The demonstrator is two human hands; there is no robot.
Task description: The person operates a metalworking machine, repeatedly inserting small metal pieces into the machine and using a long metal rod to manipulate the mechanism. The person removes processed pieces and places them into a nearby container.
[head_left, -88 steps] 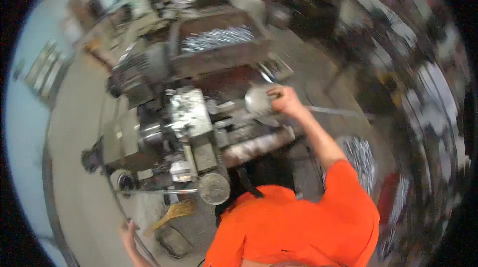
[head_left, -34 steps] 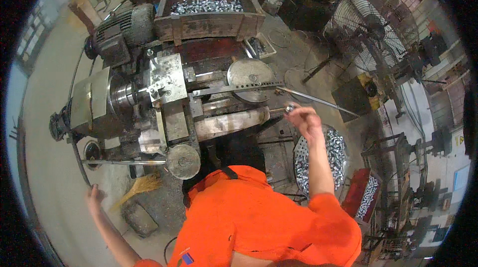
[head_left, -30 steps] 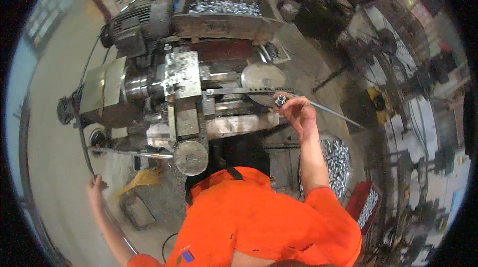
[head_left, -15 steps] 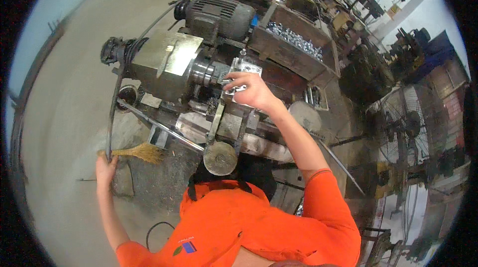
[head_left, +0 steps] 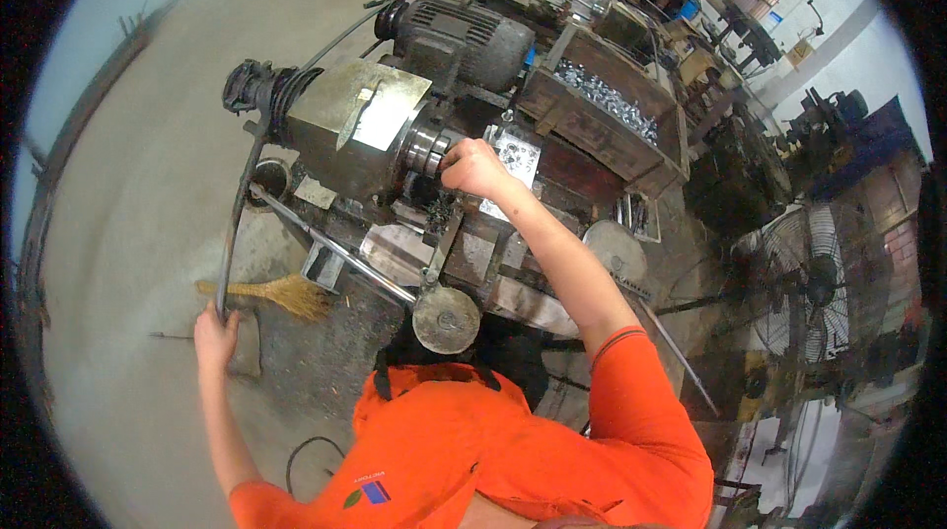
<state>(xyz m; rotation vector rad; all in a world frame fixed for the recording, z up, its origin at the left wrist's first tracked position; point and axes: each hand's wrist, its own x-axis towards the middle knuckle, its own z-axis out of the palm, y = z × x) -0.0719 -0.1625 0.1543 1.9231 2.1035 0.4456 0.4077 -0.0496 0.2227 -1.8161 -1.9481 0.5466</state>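
Clasping lever [head_left: 237, 231]: left grip [head_left: 214, 339] | at chuck [head_left: 424, 148]: right grip [head_left: 474, 170]

We're in fair, uneven light: white glare sits on the headstock cover [head_left: 397, 114], bright streaks on the steel chuck [head_left: 422, 151]. Shadow swallows detail around the caged fan [head_left: 817, 280]. Mid-frame we're fairly crisp; fisheye bends the left-hand wall [head_left: 89, 40], black rimming everything.

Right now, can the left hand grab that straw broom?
Probably not as it stands: the left hand is closed around a long dark bar, and the straw broom seems to lie lower down, on the floor, partly behind that bar. It would likely have to let go first.
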